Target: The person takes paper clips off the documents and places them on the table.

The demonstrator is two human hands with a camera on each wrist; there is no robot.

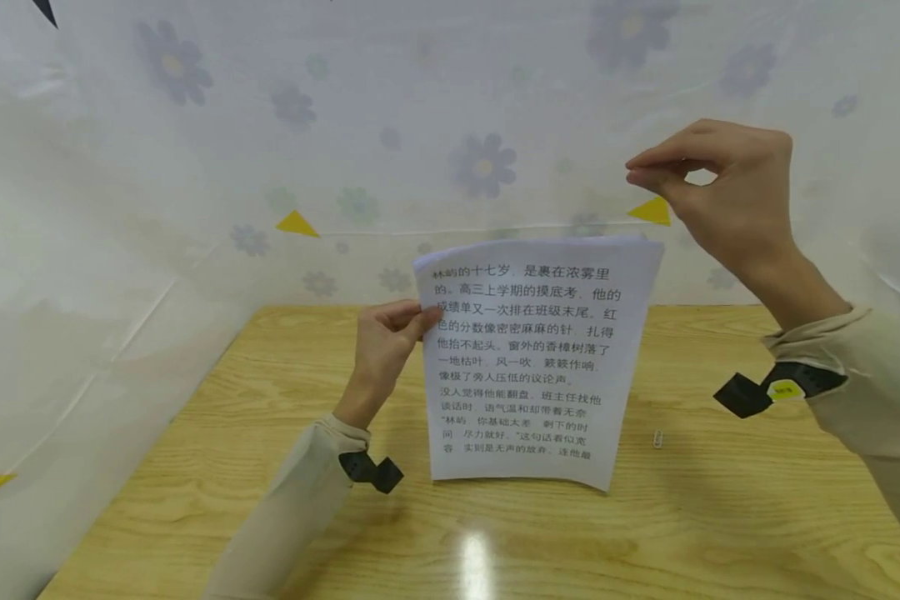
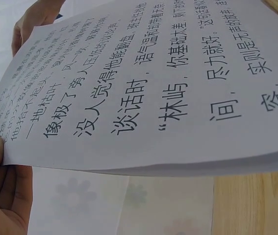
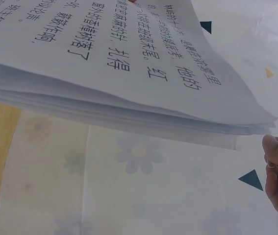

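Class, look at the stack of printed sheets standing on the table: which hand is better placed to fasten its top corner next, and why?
Probably the right hand: it hovers by the stack of printed sheets' top corner, fingertips pinched, perhaps holding a clip. The left hand already grips the stack's side edge.

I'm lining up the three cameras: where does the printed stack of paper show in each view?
Head: stack of paper stands upright at centre on the wooden table, left hand pinching its left edge.
Left wrist: fills the upper frame, thumb at its left edge.
Right wrist: fills the upper left.
Shared landmark: the black printed text.
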